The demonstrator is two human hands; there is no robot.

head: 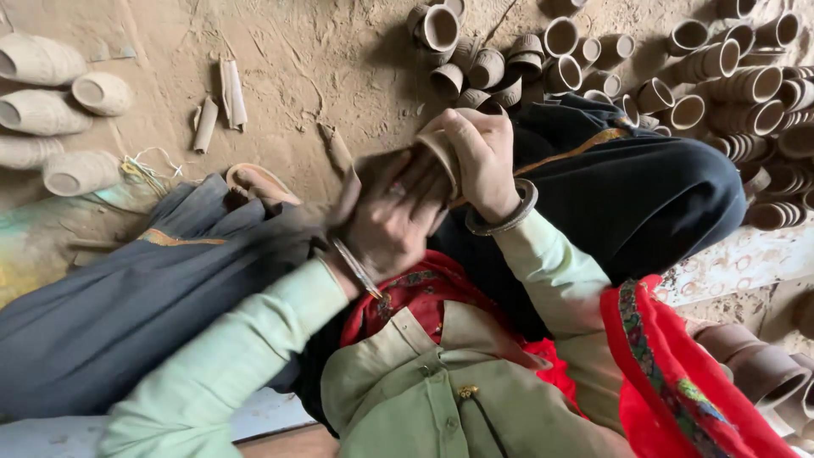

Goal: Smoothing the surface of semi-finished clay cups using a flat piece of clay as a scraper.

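My right hand (483,161) grips the clay cup (443,153); left hand (386,216), blurred beside it, fingers unclear; I'd hold steady.

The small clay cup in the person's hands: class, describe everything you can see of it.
The clay cup is small, pale brown and looks unfired, matching the piles of cups on the sandy ground. Only its rim and part of one side show; the rest is hidden. It lies tilted, held above the lap. The right hand grips it from above, while the left hand, blurred, presses against it from below.
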